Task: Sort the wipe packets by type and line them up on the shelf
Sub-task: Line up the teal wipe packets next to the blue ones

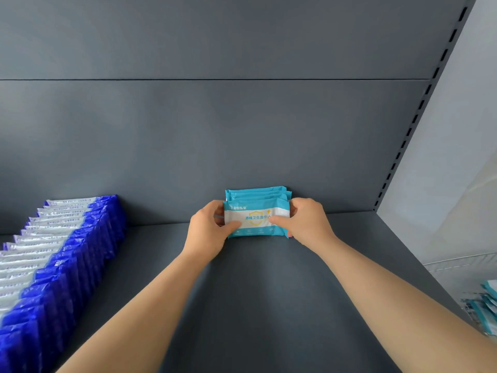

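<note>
A short row of teal-and-white wipe packets [256, 211] stands upright against the back panel of the grey shelf [269, 292]. My left hand [208, 232] grips the left end of the front packet, thumb on its face. The right end is gripped by my right hand [306, 222], its thumb lying across the packet's front. A long row of blue-and-white wipe packets [61, 259] runs along the left side of the shelf from the back panel toward me.
More teal packets [486, 305] lie in a loose pile beyond the shelf's right edge, low down. A slotted upright [419, 109] bounds the shelf on the right. Bare grey shelf lies between the two rows.
</note>
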A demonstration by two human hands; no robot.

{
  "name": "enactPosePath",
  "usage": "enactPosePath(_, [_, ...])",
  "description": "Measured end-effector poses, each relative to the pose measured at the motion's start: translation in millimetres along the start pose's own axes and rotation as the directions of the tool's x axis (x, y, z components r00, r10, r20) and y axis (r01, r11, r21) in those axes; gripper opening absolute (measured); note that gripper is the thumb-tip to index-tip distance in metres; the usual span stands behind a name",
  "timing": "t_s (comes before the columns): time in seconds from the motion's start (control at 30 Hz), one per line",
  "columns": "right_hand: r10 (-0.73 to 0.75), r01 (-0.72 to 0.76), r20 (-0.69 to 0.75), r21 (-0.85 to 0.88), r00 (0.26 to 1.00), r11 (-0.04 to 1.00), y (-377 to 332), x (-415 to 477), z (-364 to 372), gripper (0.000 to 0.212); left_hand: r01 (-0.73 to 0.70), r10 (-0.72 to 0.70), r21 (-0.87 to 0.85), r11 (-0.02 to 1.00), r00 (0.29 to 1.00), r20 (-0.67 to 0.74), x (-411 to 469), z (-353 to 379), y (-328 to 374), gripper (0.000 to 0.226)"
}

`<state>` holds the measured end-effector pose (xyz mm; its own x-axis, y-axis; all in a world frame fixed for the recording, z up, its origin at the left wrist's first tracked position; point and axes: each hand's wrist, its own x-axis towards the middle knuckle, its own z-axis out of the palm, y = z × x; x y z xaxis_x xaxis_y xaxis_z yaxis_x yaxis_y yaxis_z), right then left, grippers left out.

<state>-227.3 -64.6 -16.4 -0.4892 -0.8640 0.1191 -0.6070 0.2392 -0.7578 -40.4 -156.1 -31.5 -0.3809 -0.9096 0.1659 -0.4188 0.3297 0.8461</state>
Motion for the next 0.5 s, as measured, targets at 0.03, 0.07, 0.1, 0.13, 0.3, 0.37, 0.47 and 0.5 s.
enactPosePath(0.03, [0.002, -0.002, -0.014, 0.008, 1.0, 1.0, 0, 1, 1, 0.016, 0.005, -0.005, 0.0, 1.0, 1.0, -0.009, 1, -1, 1, 0.032])
enactPosePath(0.07, [0.014, -0.014, -0.03, 0.012, 0.999, 1.0, 1, 1, 1, 0.02, 0.009, -0.009, 0.0, 1.0, 1.0, -0.006, 1, -2, 2, 0.033])
enactPosePath(0.1, [0.031, -0.03, -0.049, 0.015, 0.998, 0.999, 2, 2, 1, 0.025, 0.013, -0.013, -0.004, 1.0, 1.0, 0.0, 1, -3, 2, 0.036])
enactPosePath(0.13, [0.052, -0.05, -0.072, 0.024, 0.996, 0.998, 5, 3, 1, 0.032, 0.016, -0.016, -0.011, 1.0, 1.0, 0.005, 0, -3, 2, 0.038])
enactPosePath(0.3, [0.065, -0.062, -0.044, 0.062, 0.997, 0.996, 11, 1, 0, 0.037, 0.027, -0.026, -0.02, 0.999, 0.999, 0.02, -2, -2, -2, 0.04])
enactPosePath(0.37, [0.049, -0.048, -0.021, 0.017, 0.999, 0.999, 10, -1, 2, 0.023, 0.037, -0.038, 0.013, 0.999, 0.998, 0.044, -1, 0, -3, 0.04])
enactPosePath(0.47, [0.05, -0.05, -0.039, -0.011, 0.998, 0.999, 7, -3, 0, 0.021, 0.048, -0.049, 0.033, 0.998, 0.998, 0.039, -2, -2, -1, 0.04])
enactPosePath(0.5, [0.049, -0.051, -0.044, -0.034, 0.998, 0.998, 6, -5, -2, 0.024, 0.037, -0.038, 0.053, 0.998, 0.999, 0.01, -4, -4, 1, 0.04])
